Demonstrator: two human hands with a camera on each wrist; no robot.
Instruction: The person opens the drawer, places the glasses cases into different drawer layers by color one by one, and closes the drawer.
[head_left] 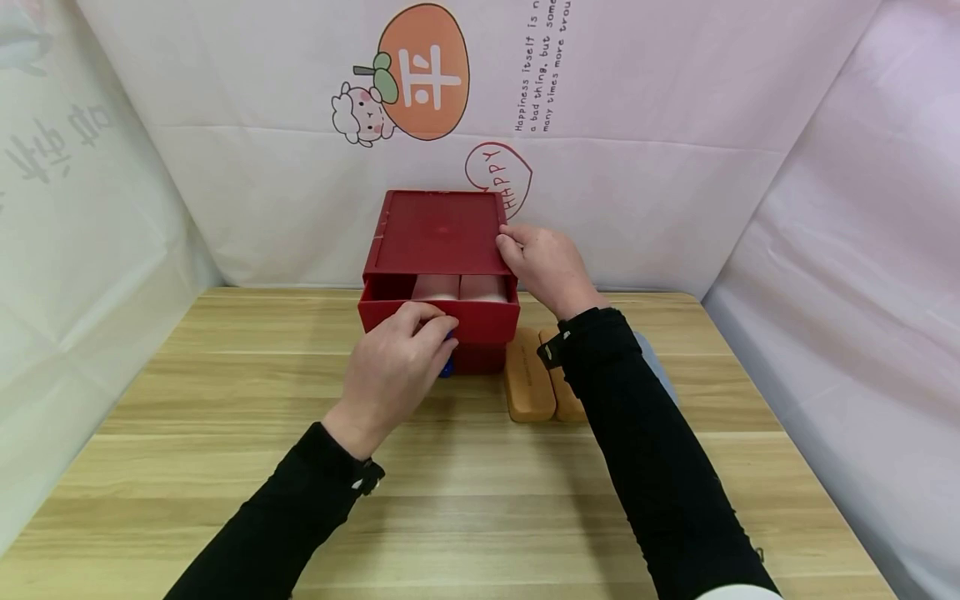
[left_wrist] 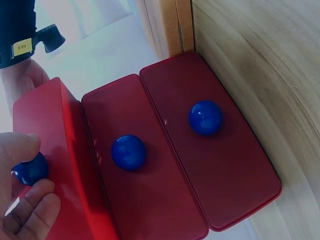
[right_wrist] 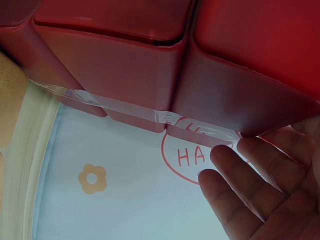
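Note:
A red three-drawer box stands against the back cloth. Its top drawer is pulled partway out, and two pale, rounded things lie inside. My left hand pinches the blue round knob of that drawer between thumb and fingers. Below it, the middle drawer and the bottom drawer sit closed, each with a blue knob of its own. At the box's upper right edge rests my right hand; in the right wrist view its fingers extend along the red side wall.
Two tan, rounded oblong cases lie on the wooden table right of the box, partly under my right sleeve. A grey-blue thing shows beyond that sleeve. White printed cloth hangs behind and at both sides.

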